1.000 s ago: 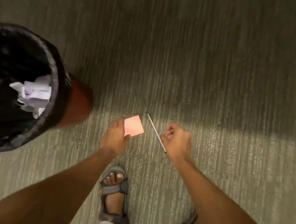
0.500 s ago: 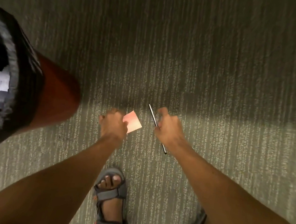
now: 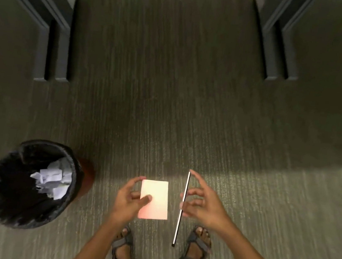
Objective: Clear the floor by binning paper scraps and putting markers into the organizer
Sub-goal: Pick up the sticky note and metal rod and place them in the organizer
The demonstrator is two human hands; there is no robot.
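Paper scrap [image 3: 154,199] pinched in left hand [image 3: 129,197], thin stick [image 3: 181,209] gripped by right hand [image 3: 203,207], bin [image 3: 7,173] left.

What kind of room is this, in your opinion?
Probably an office or study room. The floor is ribbed carpet, dark metal desk legs stand on it, and a lined bin holds crumpled paper.

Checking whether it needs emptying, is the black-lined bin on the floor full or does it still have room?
Still has room. The bin stands upright with crumpled white paper lying low inside, and much dark liner showing around it.
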